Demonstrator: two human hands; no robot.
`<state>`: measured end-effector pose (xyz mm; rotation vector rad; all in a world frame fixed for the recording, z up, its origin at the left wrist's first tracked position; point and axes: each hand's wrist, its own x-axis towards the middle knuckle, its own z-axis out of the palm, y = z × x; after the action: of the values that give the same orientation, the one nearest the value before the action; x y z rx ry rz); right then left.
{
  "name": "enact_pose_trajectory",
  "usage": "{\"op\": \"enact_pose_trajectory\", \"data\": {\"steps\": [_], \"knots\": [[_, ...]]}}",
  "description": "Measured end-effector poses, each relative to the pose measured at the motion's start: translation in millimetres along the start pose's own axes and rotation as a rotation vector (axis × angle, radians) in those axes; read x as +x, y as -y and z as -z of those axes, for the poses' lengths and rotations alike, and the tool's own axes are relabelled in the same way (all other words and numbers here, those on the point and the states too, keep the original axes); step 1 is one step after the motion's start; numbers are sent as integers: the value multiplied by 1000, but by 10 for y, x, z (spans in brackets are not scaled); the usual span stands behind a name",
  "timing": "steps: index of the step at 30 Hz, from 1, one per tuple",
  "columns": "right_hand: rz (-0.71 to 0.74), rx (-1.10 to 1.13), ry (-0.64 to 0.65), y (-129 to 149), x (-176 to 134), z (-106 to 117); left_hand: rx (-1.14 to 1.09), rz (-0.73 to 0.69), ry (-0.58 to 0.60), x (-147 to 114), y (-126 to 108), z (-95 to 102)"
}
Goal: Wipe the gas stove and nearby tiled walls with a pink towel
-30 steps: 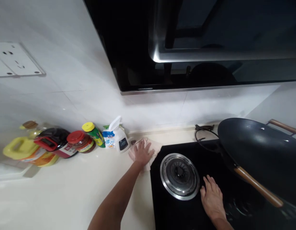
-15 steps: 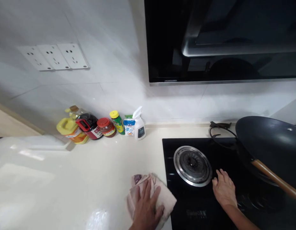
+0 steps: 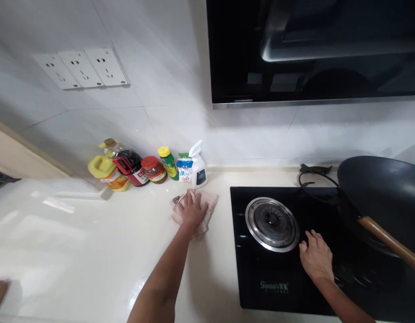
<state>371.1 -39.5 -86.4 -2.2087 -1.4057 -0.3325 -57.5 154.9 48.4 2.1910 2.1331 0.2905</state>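
Note:
My left hand (image 3: 193,211) lies flat with fingers spread on a pale pink cloth (image 3: 210,202), pressing it to the white countertop (image 3: 133,237). The cloth is spread just in front of a white spray bottle (image 3: 199,172) and a blue-and-white packet (image 3: 185,172). My right hand (image 3: 317,255) rests on the black glass cooktop (image 3: 261,269), right of the round burner (image 3: 272,223). Its fingers are extended and nothing shows in them.
A black wok (image 3: 382,188) with a wooden handle (image 3: 389,240) sits on the cooktop's right side. Along the wall stand a green bottle (image 3: 170,165), a red-lidded jar (image 3: 154,170), a dark sauce jug (image 3: 133,168) and a yellow jug (image 3: 108,174). A black range hood (image 3: 248,89) hangs above.
My left hand has slid the cloth away from me across the countertop, from beside the cooktop's front to near the spray bottle. My right hand stays on the cooktop.

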Motion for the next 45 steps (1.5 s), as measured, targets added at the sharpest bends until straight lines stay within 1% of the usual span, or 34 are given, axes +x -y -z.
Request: {"op": "enact_pose_trajectory", "data": {"steps": [2, 4, 6, 8, 11, 13, 14, 16, 18, 20, 22, 23, 25, 27, 29, 31, 32, 33, 36, 38, 39, 40, 42, 45], "knots": [[1, -1, -8, -3, 1, 3, 3, 9, 1, 11, 110, -34], [6, 2, -17, -7, 0, 2, 13, 48, -4, -86, 300, -37], [12, 8, -19, -12, -2, -3, 28, 136, -15, -238, 563, 12], [13, 13, -20, -16, -3, -10, 41, 254, -31, -414, 880, 111], [16, 14, -24, -10, 0, -12, 48, 439, -64, -722, 1384, 295], [15, 8, -23, 5, 3, -2, 43, 533, -73, -983, 1674, 378], [15, 3, -20, 15, 5, 6, 35, 570, -73, -1135, 1788, 394], [13, -8, -14, 32, 7, 22, 22, 607, -137, -1482, 1922, 367], [11, -18, -11, 41, 7, 33, 44, 589, -169, -1870, 1911, 271], [12, -25, -12, 40, 3, 34, 80, 571, -167, -2256, 1758, 133], [16, -30, -15, 35, -1, 28, 144, 464, -124, -2578, 1493, -12], [18, -32, -15, 32, -3, 25, 181, 413, -97, -2696, 1332, -79], [15, -35, -9, 27, -6, 23, 226, 321, -44, -2822, 979, -184], [7, -40, 3, 26, -7, 26, 212, 170, 26, -2788, 617, -251], [2, -45, 13, 27, -7, 34, 166, 22, 39, -2600, 284, -286], [3, -48, 18, 29, -4, 43, 103, -103, 11, -2278, 10, -297], [4, -49, 19, 31, -3, 47, 71, -142, -5, -2079, -97, -292], [4, -48, 18, 33, -1, 50, 43, -150, -20, -1864, -183, -279], [0, -46, 8, 44, 10, 53, -9, -103, -38, -1216, -309, -193], [-2, -45, 2, 56, 20, 55, -56, -66, -53, -879, -307, -122], [-2, -45, 0, 64, 26, 58, -70, -57, -58, -759, -292, -94], [-2, -44, -1, 73, 31, 62, -85, -49, -62, -674, -274, -76], [-6, -42, -4, 95, 40, 76, -108, -38, -66, -598, -249, -70], [-13, -37, 11, 131, 51, 106, -152, -14, -58, -652, -304, -124]]}}
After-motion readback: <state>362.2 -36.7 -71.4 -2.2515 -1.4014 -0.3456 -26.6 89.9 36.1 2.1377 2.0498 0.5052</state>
